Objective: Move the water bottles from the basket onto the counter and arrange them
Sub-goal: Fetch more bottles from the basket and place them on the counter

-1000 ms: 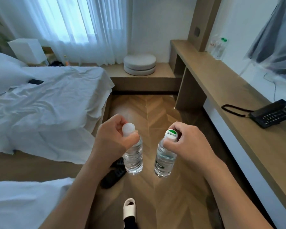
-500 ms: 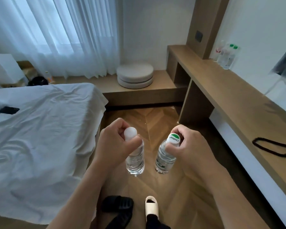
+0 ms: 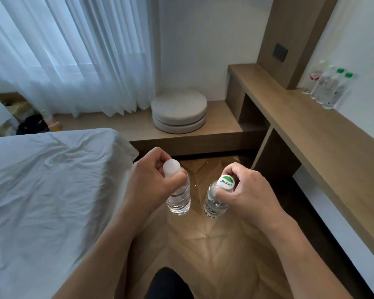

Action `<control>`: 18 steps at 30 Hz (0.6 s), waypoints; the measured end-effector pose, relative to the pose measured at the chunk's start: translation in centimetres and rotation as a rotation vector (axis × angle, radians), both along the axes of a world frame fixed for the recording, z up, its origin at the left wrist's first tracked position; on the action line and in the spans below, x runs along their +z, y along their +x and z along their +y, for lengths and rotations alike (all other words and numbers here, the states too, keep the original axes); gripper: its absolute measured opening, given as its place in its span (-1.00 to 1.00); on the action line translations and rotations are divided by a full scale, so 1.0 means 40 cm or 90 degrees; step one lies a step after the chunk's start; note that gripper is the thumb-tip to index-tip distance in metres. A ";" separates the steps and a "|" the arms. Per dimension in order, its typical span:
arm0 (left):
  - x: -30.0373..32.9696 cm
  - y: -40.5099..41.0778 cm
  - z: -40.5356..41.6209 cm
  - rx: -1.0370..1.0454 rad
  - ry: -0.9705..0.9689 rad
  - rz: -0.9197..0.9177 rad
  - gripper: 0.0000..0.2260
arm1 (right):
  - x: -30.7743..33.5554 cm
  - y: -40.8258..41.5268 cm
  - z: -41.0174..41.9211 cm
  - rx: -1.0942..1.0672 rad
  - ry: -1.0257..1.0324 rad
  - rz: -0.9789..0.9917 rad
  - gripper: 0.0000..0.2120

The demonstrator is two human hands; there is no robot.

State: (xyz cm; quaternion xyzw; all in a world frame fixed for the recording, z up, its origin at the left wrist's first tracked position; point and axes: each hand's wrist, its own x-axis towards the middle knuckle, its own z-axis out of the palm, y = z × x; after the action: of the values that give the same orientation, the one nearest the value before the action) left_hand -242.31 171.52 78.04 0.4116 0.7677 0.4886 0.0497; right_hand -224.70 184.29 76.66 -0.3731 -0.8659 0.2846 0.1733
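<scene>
Both bottles held out over the herringbone wood floor point(image 3: 214, 244), left of the counter point(image 3: 324, 134). My left hand point(image 3: 151, 186) grips the white-capped water bottle point(image 3: 178, 197) by its neck, fingers curled round just under the cap. My right hand point(image 3: 248, 195) grips the green-and-white-capped water bottle point(image 3: 214, 203) the same way — fingers wrapped at the neck, cap showing on top. Both bottles hang upright, side by side, not touching.

Versus half a second back: the counter's far end and the bottles on it sit nearer and larger, the black cord that lay on the counter is out of view, and the slippers on the floor are gone from view too. Grip on both bottles unchanged.

Four or so bottles point(image 3: 330, 91) already stand on the counter against the wall, two with green caps, just right of the wooden wall panel point(image 3: 289, 39). Left of the counter — a low wooden platform point(image 3: 181, 137) with two stacked round cushions point(image 3: 178, 113), sheer white curtains point(image 3: 69, 50) behind it, and a bed with rumpled white sheets point(image 3: 48, 180) further left.
</scene>
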 end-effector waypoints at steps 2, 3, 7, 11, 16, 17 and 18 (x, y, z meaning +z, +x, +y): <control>-0.013 -0.082 0.080 0.002 -0.011 0.000 -0.78 | -0.002 -0.075 0.075 -0.006 -0.012 -0.007 -0.78; -0.021 -0.123 0.122 -0.005 -0.019 0.001 -0.78 | -0.004 -0.112 0.116 -0.012 -0.019 -0.011 -0.78; -0.048 -0.279 0.298 -0.053 -0.030 0.004 -0.79 | -0.018 -0.272 0.289 -0.045 -0.026 -0.018 -0.82; -0.029 -0.431 0.488 -0.117 -0.038 -0.013 -0.79 | -0.014 -0.401 0.447 -0.089 -0.043 -0.024 -0.81; -0.012 -0.599 0.741 -0.154 -0.017 -0.023 -0.78 | -0.009 -0.541 0.650 -0.135 -0.045 -0.015 -0.79; -0.011 -0.628 0.796 -0.165 -0.019 -0.022 -0.78 | -0.010 -0.566 0.695 -0.145 -0.052 -0.012 -0.79; -0.010 -0.656 0.851 -0.173 -0.024 -0.019 -0.78 | -0.011 -0.589 0.744 -0.158 -0.060 -0.006 -0.79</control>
State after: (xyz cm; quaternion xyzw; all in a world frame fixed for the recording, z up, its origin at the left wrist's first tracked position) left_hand -268.54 205.56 77.63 0.5036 0.7132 0.4686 0.1349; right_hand -248.26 214.04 76.22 -0.4864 -0.7995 0.2995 0.1859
